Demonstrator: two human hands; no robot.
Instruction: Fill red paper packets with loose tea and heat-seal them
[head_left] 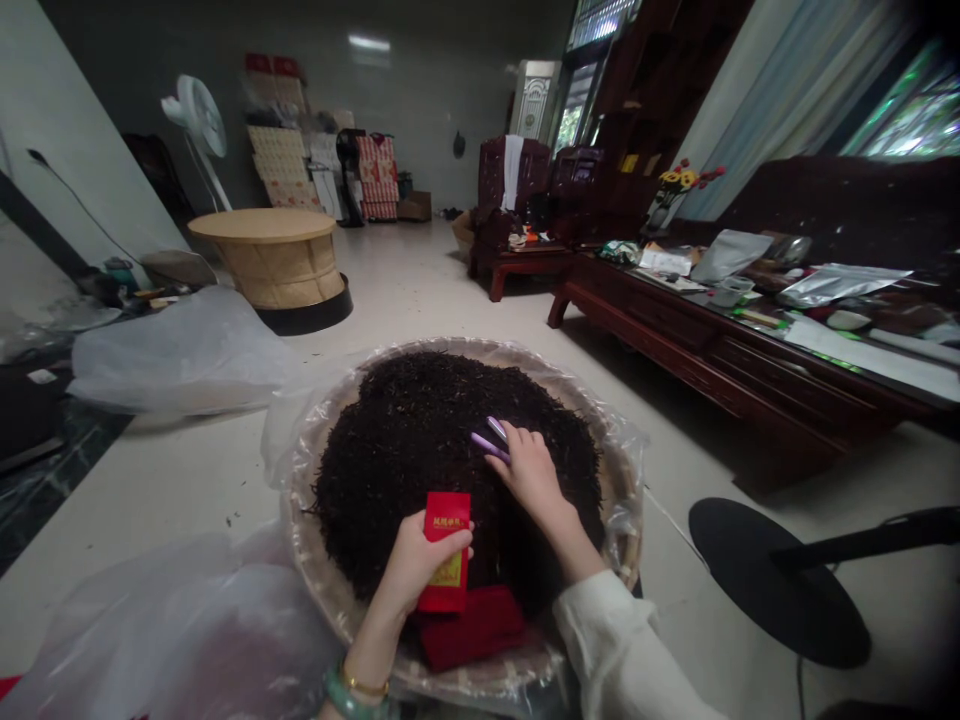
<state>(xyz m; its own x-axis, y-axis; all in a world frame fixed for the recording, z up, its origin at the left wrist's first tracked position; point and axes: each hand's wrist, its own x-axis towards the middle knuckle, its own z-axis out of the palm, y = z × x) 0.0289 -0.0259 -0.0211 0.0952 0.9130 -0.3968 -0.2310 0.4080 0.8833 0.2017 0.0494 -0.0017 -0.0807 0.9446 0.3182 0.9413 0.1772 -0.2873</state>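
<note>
My left hand [420,565] grips a narrow red packet [448,508] with gold lettering, thumb across its front, above the near side of a round woven basket [304,545]. Dark loose tea leaves [420,420] are heaped inside the basket. Over the heap, my right hand [534,470] is closed on a purple two-pronged tool [491,446], its two ends spread apart and pointing left. Its exact kind is unclear. Just below the held packet, more red packets [476,630] lie at the basket's near edge. Clear plastic lines the basket rim.
Clear plastic bags [180,350] lie on the floor at left, near a round wooden-topped drum table [262,225]. To the right are a dark wooden table [675,340] covered with items and a black round stand base [780,580]. Stacked boxes [281,165] stand behind.
</note>
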